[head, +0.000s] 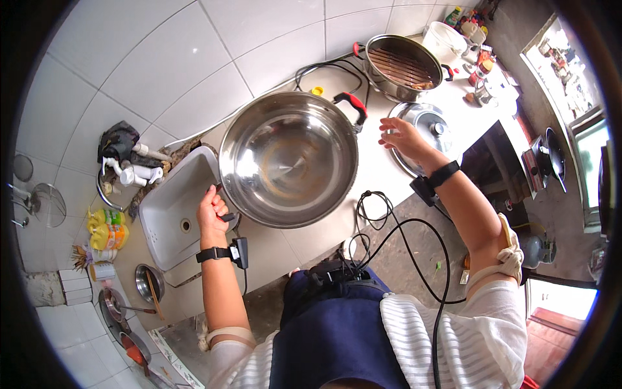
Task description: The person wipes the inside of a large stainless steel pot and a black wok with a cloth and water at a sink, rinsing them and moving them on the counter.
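A large stainless steel pot with a brownish ring on its bottom is before me, beside the sink. My left hand is closed around the pot's black and red handle at its left side. The opposite handle, red and black, has no hand on it. My right hand is raised to the right of the pot, fingers apart and holding nothing, over the edge of a metal lid with a knob. Whether it touches the lid cannot be told.
A grey sink lies at left, with a steel bowl and chopsticks nearby. Behind the lid stands a second pot with a brown slatted rack. A white bucket is further right. Black cables hang between me and the counter.
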Tool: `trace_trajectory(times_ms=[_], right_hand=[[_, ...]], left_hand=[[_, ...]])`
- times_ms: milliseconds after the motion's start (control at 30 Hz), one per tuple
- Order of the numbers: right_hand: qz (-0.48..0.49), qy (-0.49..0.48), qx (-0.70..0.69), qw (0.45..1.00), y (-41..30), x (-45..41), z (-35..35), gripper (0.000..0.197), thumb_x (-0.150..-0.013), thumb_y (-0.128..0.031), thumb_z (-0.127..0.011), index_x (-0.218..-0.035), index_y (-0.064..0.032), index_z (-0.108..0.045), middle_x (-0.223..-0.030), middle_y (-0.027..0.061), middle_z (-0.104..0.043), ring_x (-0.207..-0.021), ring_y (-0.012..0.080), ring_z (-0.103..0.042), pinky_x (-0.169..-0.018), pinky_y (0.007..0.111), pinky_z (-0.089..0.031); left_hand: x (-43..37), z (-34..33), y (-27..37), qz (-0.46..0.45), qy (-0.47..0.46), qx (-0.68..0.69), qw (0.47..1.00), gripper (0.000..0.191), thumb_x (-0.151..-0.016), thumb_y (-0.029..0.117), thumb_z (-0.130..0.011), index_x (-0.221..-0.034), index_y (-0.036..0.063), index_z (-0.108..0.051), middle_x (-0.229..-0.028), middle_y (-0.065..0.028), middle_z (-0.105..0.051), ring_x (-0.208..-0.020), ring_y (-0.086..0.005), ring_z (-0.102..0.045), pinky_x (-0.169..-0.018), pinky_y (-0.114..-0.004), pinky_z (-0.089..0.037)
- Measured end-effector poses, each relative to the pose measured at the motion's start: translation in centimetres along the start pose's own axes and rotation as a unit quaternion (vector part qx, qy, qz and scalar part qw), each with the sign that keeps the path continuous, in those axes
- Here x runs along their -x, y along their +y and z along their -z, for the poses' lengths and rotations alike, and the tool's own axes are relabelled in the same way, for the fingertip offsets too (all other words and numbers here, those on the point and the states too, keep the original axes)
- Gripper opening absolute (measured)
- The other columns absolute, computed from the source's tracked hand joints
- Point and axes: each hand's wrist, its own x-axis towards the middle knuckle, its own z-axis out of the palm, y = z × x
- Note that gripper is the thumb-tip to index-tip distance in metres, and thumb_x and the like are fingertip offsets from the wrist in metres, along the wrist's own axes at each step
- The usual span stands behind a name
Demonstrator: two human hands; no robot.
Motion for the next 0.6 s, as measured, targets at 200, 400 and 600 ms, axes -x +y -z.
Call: trace_trajectory(times_ms=[200, 400, 600], right_hand=[[-0.085, 0.053, -0.036, 0.994, 5.1, 4.1, 7.5, 0.032, -0.083, -0.012, -0.058, -0.108, 0.0061, -0.051, -0.095, 0.0115, -0.06, -0.081, 0.0181, -0.062, -0.069, 0.025, -0.05], [-0.169, 0.121, -0.122, 0.97, 7.1, 7.5, 11.2, 0.034, -0.089, -0.016, -0.05, -0.113, 0.0081, -0.048, -0.103, 0.0165, -0.057, -0.088, 0.0229, -0.06, -0.077, 0.029, -0.049], [-0.173, 0.139, -0.183, 0.958, 8.0, 7.1, 13.8, 0.033, -0.089, -0.02, -0.05, -0.109, 0.0072, -0.05, -0.101, 0.0164, -0.056, -0.088, 0.0246, -0.059, -0.077, 0.031, -0.048]], left_hand=[[-3.9, -2.1, 0.3, -0.012, -0.008, -0.013, 1.0, 0.024, -0.084, 0.021, -0.058, -0.068, 0.0136, -0.042, -0.052, 0.0057, -0.034, -0.038, -0.0037, -0.029, -0.032, -0.018, -0.023], [-8.5, -5.9, 0.8, -0.028, -0.044, -0.036, 0.998, 0.032, -0.084, 0.026, -0.058, -0.061, 0.0148, -0.04, -0.052, 0.0058, -0.033, -0.039, -0.0054, -0.027, -0.035, -0.02, -0.024], [-13.1, -10.0, 1.5, -0.026, -0.072, -0.006, 0.997, 0.032, -0.084, 0.022, -0.058, -0.061, 0.0139, -0.039, -0.053, 0.0049, -0.034, -0.04, -0.0057, -0.028, -0.036, -0.02, -0.025]])
